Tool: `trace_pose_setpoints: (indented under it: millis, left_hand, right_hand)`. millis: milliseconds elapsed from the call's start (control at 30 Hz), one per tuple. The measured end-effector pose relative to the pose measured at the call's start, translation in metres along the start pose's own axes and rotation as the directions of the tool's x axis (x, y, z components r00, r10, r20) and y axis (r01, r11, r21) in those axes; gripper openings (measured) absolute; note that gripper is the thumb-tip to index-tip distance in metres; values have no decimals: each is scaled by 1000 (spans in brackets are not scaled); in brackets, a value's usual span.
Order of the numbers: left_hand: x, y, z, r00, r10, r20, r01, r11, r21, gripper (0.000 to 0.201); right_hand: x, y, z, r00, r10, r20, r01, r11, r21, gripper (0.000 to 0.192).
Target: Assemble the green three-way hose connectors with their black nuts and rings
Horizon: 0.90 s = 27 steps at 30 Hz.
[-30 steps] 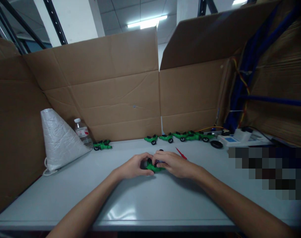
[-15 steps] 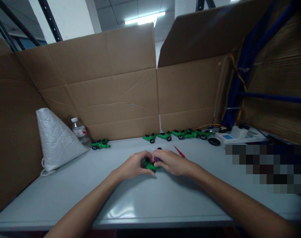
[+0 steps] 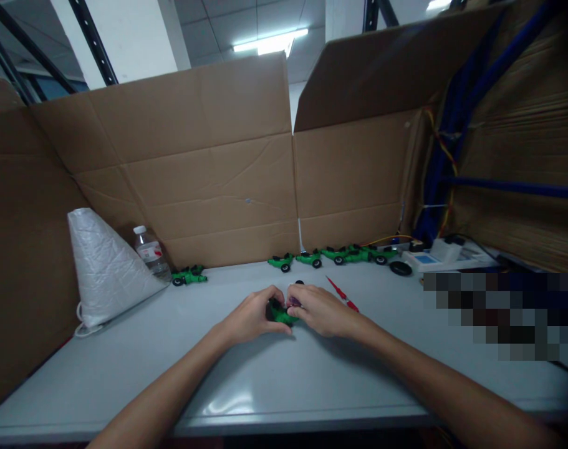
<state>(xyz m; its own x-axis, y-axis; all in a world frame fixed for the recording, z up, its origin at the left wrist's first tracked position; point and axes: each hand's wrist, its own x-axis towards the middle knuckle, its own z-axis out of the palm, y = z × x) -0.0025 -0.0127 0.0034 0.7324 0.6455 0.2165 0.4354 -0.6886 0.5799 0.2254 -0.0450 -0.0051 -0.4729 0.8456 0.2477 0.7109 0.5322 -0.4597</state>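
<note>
Green toy car (image 3: 280, 313) on grey table (image 3: 246, 380), left hand (image 3: 252, 317) and right hand (image 3: 322, 310) grip clamped on it

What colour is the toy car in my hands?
Green, with black wheels; the toy car shows in the head view.

Bare table (image 3: 274, 380); toy cars (image 3: 340, 254) behind.

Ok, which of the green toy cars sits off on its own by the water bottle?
The lone green car at the left, just right of the water bottle. The others stand in a row along the cardboard wall, or lie between the hands.
</note>
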Motion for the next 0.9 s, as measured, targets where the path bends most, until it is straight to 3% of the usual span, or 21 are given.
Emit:
trace_pose_setpoints:
  millis: [200,400,633,900]
  left_hand:
    - [-2,3,-4,1000,5,-5,-6,1000,-13,53]
    - [-1,-4,-8,998,18,66,-6,985,-171,46]
    - [2,-16,-1,977,54,208,79,812,-578,52]
    - [7,-22,1,962,59,266,140,732,-667,66]
  right_hand:
    - [4,4,5,999,26,-43,-22,996,90,8]
    - [9,13,11,987,-149,-52,157,959,234,8]
    - [8,8,5,961,-274,48,247,920,303,9]
    - [7,-2,-7,908,-407,103,363,884,294,15]
